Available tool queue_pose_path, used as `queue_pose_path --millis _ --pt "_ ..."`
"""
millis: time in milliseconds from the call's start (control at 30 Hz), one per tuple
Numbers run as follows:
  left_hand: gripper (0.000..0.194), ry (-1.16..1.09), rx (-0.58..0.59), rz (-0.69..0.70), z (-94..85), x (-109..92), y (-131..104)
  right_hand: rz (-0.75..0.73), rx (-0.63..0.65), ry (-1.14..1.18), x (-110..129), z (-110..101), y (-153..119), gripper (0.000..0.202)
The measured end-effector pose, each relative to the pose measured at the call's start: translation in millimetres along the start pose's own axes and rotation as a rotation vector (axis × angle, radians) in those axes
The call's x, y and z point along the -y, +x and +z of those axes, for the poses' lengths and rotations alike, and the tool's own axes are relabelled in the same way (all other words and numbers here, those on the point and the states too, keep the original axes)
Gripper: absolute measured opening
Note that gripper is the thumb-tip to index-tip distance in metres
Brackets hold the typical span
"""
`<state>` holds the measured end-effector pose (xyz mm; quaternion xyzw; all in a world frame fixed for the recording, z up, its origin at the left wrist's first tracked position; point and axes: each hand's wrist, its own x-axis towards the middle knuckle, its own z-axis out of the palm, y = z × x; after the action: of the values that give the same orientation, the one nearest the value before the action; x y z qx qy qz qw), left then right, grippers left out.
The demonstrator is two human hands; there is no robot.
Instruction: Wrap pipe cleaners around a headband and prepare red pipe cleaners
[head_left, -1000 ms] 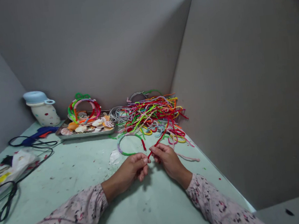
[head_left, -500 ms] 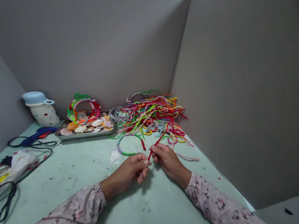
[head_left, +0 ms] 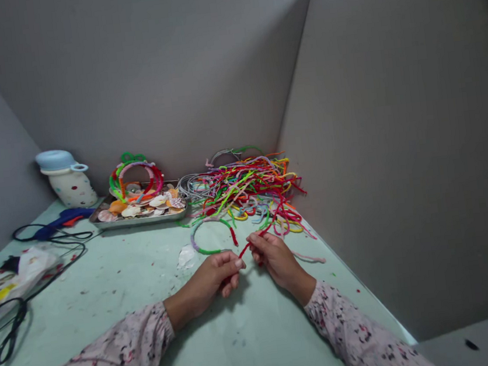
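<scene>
Strand (head_left: 243, 252), red, pinched by left hand (head_left: 220, 271) and right hand (head_left: 274, 256); tabletop (head_left: 241, 351) spreads beneath, its edge (head_left: 372, 295) right of both.

The red pipe cleaner (head_left: 244, 250) is looking fuzzy and matt, and the heap of pipe cleaners (head_left: 248, 185) is showing the same soft pile. The tray (head_left: 142, 221) is gleaming like smooth metal. The bottle lid (head_left: 54, 160) is looking like smooth plastic, while a crinkled plastic bag (head_left: 38, 262) is catching light. The sleeves (head_left: 114, 356) are showing matt, printed cloth. The walls (head_left: 169, 68) are looking matt, the table (head_left: 245, 347) smooth.
</scene>
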<state>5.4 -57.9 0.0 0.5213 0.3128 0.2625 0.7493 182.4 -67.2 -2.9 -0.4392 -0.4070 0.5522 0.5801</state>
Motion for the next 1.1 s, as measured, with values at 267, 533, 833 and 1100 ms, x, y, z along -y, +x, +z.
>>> queue_pose_path --millis 267,533,833,1100 --pt "0.027 0.068 -0.018 0.033 0.0 0 0 0.000 0.044 -0.134 -3 -1 -1 0.033" --pt "0.023 -0.163 0.144 -0.080 6.9 -15 -11 0.057 0.187 0.062 10 -6 -4 0.029" --pt "0.028 -0.207 0.065 -0.062 2.7 -10 -6 0.041 0.107 0.124 12 -13 3 0.030" --pt "0.027 -0.193 0.162 -0.114 5.6 -14 -12 0.047 0.129 0.155 11 -15 2 0.028"
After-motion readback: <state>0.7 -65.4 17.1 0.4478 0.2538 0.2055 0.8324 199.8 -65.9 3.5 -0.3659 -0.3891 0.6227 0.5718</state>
